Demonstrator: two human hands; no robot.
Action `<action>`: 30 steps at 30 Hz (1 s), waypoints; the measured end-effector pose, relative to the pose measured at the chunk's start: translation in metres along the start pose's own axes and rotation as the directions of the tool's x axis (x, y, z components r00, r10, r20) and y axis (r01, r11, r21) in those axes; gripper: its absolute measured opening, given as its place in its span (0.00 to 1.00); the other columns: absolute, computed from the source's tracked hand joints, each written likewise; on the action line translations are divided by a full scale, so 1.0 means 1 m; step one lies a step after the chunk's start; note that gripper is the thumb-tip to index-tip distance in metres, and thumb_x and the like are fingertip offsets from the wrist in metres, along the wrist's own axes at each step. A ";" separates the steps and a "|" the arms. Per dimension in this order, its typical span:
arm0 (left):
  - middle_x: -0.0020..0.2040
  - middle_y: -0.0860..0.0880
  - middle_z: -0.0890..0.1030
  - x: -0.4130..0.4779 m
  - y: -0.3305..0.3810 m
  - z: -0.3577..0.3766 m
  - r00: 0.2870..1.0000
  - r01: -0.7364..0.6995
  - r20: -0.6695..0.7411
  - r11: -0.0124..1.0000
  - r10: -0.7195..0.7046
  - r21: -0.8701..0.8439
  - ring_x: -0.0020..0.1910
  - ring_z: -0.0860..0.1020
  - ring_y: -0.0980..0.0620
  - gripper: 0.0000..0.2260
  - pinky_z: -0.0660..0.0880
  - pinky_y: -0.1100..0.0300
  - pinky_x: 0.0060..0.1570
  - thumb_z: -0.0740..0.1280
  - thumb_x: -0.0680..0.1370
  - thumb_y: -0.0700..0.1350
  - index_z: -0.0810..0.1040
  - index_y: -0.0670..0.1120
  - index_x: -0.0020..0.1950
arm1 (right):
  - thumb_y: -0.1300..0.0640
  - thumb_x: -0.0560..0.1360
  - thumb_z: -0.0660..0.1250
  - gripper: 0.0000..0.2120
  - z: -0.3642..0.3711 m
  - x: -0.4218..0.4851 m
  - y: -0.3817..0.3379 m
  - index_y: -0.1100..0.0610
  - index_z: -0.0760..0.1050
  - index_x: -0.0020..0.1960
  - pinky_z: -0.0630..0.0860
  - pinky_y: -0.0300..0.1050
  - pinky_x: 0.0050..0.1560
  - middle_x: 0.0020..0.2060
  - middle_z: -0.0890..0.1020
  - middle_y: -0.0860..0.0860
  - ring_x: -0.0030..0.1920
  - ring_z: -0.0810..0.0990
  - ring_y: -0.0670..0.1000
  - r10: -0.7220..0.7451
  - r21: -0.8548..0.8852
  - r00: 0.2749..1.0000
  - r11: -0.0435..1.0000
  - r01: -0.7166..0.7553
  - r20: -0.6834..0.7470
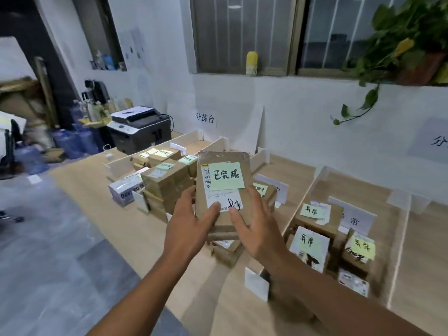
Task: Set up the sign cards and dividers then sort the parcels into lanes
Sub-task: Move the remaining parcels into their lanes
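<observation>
Two bare forearms are reaching in from the bottom edge. The left hand (191,221) and the right hand (254,229) are both holding one brown parcel (223,163). Each grip is clamped on it, with the thumb pressing on the front face and the fingers wrapping round the side edge. The parcel is standing upright, facing the camera, raised above the middle lane. A green note (226,175) with handwritten characters is sticking to its upper front. A white label (224,201) is showing beneath the note, partly under both thumbs.

Below the parcel, loose parcels (225,253) are lying in that lane, toward the near edge of the tabletop (97,190). A white divider (304,202) is standing upright along the lane's right side. In the lane beyond it, several noted parcels (310,246) are lying near a white sign card (356,219). To the left, a stack of parcels (167,183) is sitting between further dividers, toward the tabletop's left end. A printer (140,127) is standing past the far left end. A paper sign (204,117) is hanging on the wall behind.
</observation>
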State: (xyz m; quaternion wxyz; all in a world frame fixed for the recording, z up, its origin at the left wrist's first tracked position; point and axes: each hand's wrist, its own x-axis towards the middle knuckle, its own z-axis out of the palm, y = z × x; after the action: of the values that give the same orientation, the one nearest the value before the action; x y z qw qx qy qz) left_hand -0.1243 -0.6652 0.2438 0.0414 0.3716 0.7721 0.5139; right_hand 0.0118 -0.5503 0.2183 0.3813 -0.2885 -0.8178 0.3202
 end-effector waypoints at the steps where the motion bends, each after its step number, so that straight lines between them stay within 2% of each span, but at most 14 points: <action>1: 0.59 0.67 0.77 0.013 -0.012 -0.001 1.000 0.004 0.001 1.000 -0.004 0.009 0.54 0.78 0.68 0.26 0.75 0.62 0.44 0.67 0.73 0.69 0.64 0.67 0.68 | 0.36 0.79 0.61 0.30 0.014 0.010 0.004 0.35 0.54 0.78 0.80 0.52 0.58 0.67 0.73 0.45 0.64 0.77 0.51 -0.008 0.037 1.000 0.999 0.008 0.013; 3: 0.57 0.69 0.76 0.044 -0.037 -0.002 1.000 0.001 0.013 0.999 -0.001 0.037 0.51 0.76 0.74 0.27 0.72 0.67 0.41 0.66 0.73 0.70 0.64 0.67 0.69 | 0.39 0.81 0.63 0.29 0.045 0.033 0.014 0.36 0.56 0.78 0.80 0.41 0.57 0.65 0.74 0.44 0.64 0.77 0.44 -0.012 0.119 1.000 0.993 0.009 0.027; 6: 0.60 0.68 0.74 0.096 -0.074 0.005 0.999 0.002 0.046 0.996 -0.006 0.085 0.51 0.75 0.71 0.30 0.69 0.70 0.40 0.66 0.73 0.70 0.63 0.63 0.73 | 0.41 0.81 0.64 0.29 0.093 0.074 0.037 0.34 0.56 0.77 0.77 0.33 0.56 0.66 0.73 0.43 0.64 0.75 0.42 0.025 0.169 0.999 0.985 -0.030 0.030; 9: 0.62 0.67 0.74 0.151 -0.105 0.017 0.991 0.027 0.129 0.992 -0.042 0.120 0.51 0.75 0.72 0.32 0.70 0.72 0.38 0.67 0.74 0.68 0.62 0.62 0.75 | 0.41 0.80 0.64 0.32 0.136 0.112 0.063 0.35 0.52 0.79 0.77 0.46 0.63 0.70 0.71 0.44 0.67 0.73 0.44 0.130 0.151 0.991 0.979 -0.135 0.038; 12: 0.64 0.68 0.75 0.204 -0.126 0.031 0.973 0.002 0.226 0.989 -0.035 0.146 0.57 0.78 0.65 0.32 0.79 0.67 0.44 0.67 0.75 0.67 0.61 0.64 0.77 | 0.40 0.81 0.63 0.33 0.162 0.144 0.081 0.31 0.48 0.79 0.78 0.47 0.63 0.70 0.70 0.40 0.67 0.72 0.41 0.200 0.182 0.978 0.961 -0.206 0.054; 14: 0.67 0.61 0.76 0.238 -0.139 0.042 0.957 0.005 0.286 0.990 -0.046 0.143 0.60 0.80 0.58 0.33 0.83 0.55 0.51 0.67 0.74 0.68 0.60 0.66 0.77 | 0.41 0.81 0.63 0.32 0.174 0.168 0.092 0.30 0.49 0.78 0.78 0.47 0.61 0.68 0.71 0.40 0.66 0.73 0.40 0.216 0.206 0.975 0.953 -0.221 0.044; 16: 0.68 0.57 0.76 0.269 -0.150 0.051 0.945 0.004 0.321 0.986 -0.059 0.170 0.60 0.80 0.54 0.34 0.83 0.48 0.53 0.65 0.73 0.69 0.59 0.66 0.77 | 0.41 0.81 0.63 0.31 0.185 0.192 0.100 0.33 0.52 0.78 0.78 0.47 0.61 0.68 0.72 0.41 0.66 0.73 0.43 0.250 0.201 0.968 0.947 -0.252 0.038; 19: 0.67 0.56 0.77 0.313 -0.165 0.059 0.931 -0.005 0.359 0.981 -0.066 0.194 0.60 0.80 0.54 0.35 0.82 0.47 0.55 0.64 0.73 0.69 0.60 0.63 0.78 | 0.40 0.80 0.62 0.31 0.203 0.223 0.112 0.37 0.52 0.79 0.71 0.37 0.60 0.69 0.71 0.44 0.65 0.71 0.42 0.290 0.105 0.957 0.951 -0.291 0.018; 22: 0.68 0.55 0.77 0.362 -0.184 0.067 0.907 -0.050 0.420 0.981 -0.035 0.188 0.60 0.79 0.54 0.32 0.81 0.46 0.57 0.65 0.76 0.66 0.61 0.60 0.78 | 0.36 0.79 0.61 0.32 0.224 0.257 0.126 0.36 0.51 0.78 0.64 0.28 0.53 0.70 0.70 0.44 0.61 0.68 0.38 0.330 0.060 0.944 0.942 -0.330 0.015; 24: 0.68 0.55 0.76 0.396 -0.200 0.074 0.889 -0.116 0.459 0.970 0.006 0.212 0.60 0.80 0.52 0.29 0.80 0.45 0.56 0.64 0.77 0.65 0.62 0.60 0.76 | 0.35 0.79 0.61 0.33 0.242 0.281 0.135 0.36 0.49 0.79 0.66 0.31 0.53 0.73 0.67 0.45 0.64 0.69 0.42 0.364 0.028 0.932 0.931 -0.364 0.010; 28: 0.67 0.53 0.77 0.464 -0.236 0.094 0.819 -0.169 0.574 0.966 0.027 0.195 0.58 0.81 0.50 0.25 0.82 0.45 0.53 0.63 0.78 0.63 0.65 0.58 0.73 | 0.36 0.80 0.61 0.35 0.287 0.325 0.153 0.38 0.48 0.80 0.65 0.37 0.61 0.74 0.64 0.44 0.69 0.68 0.45 0.433 -0.007 0.901 0.901 -0.434 -0.039; 30: 0.66 0.54 0.77 0.497 -0.252 0.106 0.785 -0.194 0.618 0.963 0.039 0.186 0.58 0.80 0.51 0.24 0.81 0.46 0.54 0.62 0.77 0.63 0.67 0.56 0.70 | 0.34 0.79 0.61 0.35 0.304 0.345 0.162 0.37 0.48 0.80 0.69 0.44 0.64 0.74 0.65 0.46 0.71 0.69 0.49 0.472 -0.059 0.878 0.877 -0.477 -0.078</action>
State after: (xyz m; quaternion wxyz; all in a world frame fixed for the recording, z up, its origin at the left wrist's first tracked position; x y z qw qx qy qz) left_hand -0.5685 -0.3276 0.1447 0.2104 0.5665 0.7490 0.2717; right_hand -0.3840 -0.2942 0.0959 0.3048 -0.5040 -0.7218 0.3634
